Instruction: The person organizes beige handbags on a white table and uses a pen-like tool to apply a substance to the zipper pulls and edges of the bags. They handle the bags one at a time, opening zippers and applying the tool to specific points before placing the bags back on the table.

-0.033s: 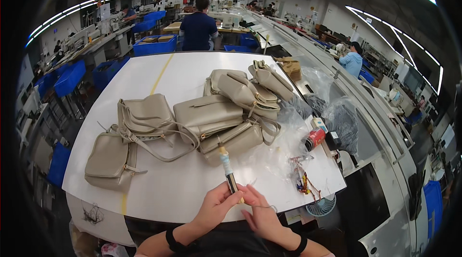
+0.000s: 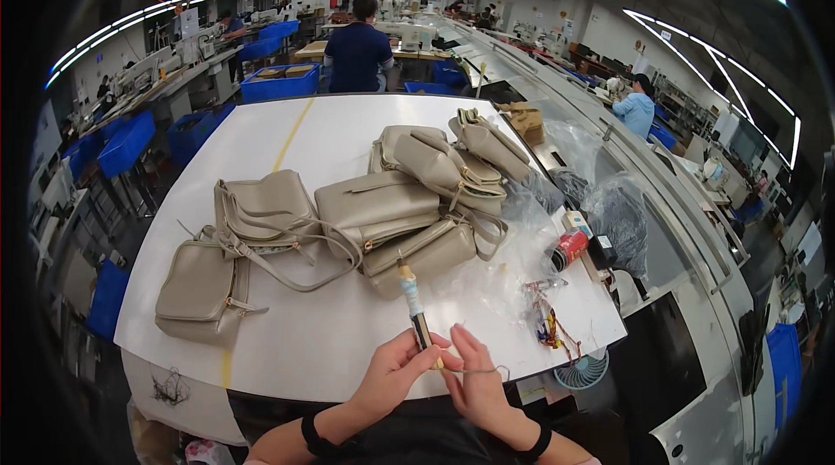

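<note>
The left hand (image 2: pixel 391 373) pinches a slim tool (image 2: pixel 410 289), tip far and slightly left; rightward, the right hand (image 2: pixel 480 392) spreads loosely.

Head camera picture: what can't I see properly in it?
In the head view:
Taped tool: part of the handle, hidden by the left hand.
Leftmost taupe bag: its inside, behind its own walls.
Blue fan: its top, covered by the white table.
Navy-shirted person: both hands, behind their body.
</note>
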### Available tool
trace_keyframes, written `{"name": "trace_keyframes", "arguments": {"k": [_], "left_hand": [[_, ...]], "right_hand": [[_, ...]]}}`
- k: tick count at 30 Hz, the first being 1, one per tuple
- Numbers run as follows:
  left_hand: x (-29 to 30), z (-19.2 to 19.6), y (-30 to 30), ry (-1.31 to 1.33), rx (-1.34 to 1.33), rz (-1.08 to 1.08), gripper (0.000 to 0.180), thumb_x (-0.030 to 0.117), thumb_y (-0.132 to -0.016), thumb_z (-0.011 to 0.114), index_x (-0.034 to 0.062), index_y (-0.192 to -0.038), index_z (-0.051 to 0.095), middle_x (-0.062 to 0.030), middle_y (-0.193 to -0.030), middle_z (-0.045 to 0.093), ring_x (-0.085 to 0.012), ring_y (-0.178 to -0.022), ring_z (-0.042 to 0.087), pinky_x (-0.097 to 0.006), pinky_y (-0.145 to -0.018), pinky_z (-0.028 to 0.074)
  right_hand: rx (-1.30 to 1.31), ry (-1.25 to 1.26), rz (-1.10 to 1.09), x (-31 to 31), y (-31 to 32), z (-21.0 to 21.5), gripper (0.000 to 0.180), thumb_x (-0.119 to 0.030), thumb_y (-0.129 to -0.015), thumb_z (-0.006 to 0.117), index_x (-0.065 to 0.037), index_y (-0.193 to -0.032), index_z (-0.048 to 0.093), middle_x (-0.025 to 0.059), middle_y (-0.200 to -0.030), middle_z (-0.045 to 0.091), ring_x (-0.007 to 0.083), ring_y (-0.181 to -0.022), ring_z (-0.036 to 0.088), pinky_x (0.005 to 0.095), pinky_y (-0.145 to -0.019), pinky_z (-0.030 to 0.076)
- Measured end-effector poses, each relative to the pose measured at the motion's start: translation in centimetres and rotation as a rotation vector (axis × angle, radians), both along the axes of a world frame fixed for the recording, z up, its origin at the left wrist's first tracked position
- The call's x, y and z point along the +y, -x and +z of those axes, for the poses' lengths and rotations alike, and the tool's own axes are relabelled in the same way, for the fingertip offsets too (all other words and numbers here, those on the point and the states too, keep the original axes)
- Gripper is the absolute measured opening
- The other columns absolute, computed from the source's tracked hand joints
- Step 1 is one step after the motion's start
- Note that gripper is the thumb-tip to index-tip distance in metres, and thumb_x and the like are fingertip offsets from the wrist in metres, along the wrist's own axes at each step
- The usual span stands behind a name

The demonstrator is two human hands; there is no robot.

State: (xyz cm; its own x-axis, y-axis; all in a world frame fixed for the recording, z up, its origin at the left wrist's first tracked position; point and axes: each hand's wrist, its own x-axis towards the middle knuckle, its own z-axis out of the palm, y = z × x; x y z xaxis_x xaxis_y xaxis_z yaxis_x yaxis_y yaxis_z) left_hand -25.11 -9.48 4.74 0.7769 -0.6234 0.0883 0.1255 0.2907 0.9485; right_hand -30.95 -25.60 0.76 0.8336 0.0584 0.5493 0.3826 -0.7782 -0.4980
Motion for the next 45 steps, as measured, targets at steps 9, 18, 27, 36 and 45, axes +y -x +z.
{"name": "trace_keyframes", "arguments": {"k": [9,18,27,36,45], "left_hand": [[1.1,0.2,2.4,0.026,0.147,-0.324,0.026,0.017,-0.099,0.048,-0.0042,-0.113,0.055,-0.0140,-0.100,0.067,-0.0166,-0.098,0.063,-0.027,-0.089,0.047],[0.8,0.7,-2.3,-0.430,-0.627,0.032,0.030,0.018,-0.089,0.062,0.0022,-0.115,0.058,-0.0118,-0.113,0.063,-0.0231,-0.108,0.059,-0.034,-0.092,0.046],[3.1,-3.8,-10.0,-0.869,-1.164,0.442,0.070,0.020,-0.077,0.070,0.0003,-0.137,0.039,-0.0201,-0.148,0.030,-0.0383,-0.139,0.026,-0.045,-0.107,0.032],[1.9,-4.4,-11.7,-1.093,-1.268,0.427,0.077,0.022,-0.080,0.069,-0.0022,-0.142,0.030,-0.0236,-0.149,0.024,-0.0388,-0.140,0.020,-0.052,-0.109,0.027],[2.4,-6.9,-16.4,-1.014,-1.164,0.330,0.074,0.022,-0.087,0.062,-0.0021,-0.145,0.021,-0.0215,-0.150,0.023,-0.0365,-0.142,0.015,-0.047,-0.112,0.025]], "right_hand": [[-0.332,-0.079,0.059,1.4,-1.5,2.1,0.051,-0.013,-0.064,0.066,-0.015,-0.115,0.065,0.0059,-0.088,0.061,0.0193,-0.067,0.060,0.0298,-0.056,0.050],[-0.535,-0.143,-0.124,-2.3,-3.1,4.0,0.038,0.004,-0.073,0.071,-0.008,-0.107,0.060,0.0103,-0.082,0.064,0.0237,-0.069,0.065,0.0306,-0.058,0.051],[-0.573,-0.212,-0.229,-7.5,-3.5,4.7,0.032,0.008,-0.078,0.064,-0.004,-0.107,0.056,0.0106,-0.081,0.063,0.0231,-0.070,0.062,0.0311,-0.064,0.049],[-0.527,-0.181,-0.221,-9.1,-4.4,3.8,0.033,0.009,-0.078,0.064,-0.004,-0.107,0.056,0.0109,-0.081,0.064,0.0233,-0.070,0.063,0.0306,-0.064,0.050],[-0.484,-0.280,-0.265,-10.3,-4.6,4.3,0.030,0.007,-0.081,0.061,-0.004,-0.109,0.056,0.0113,-0.082,0.063,0.0202,-0.074,0.064,0.0288,-0.066,0.049]]}}
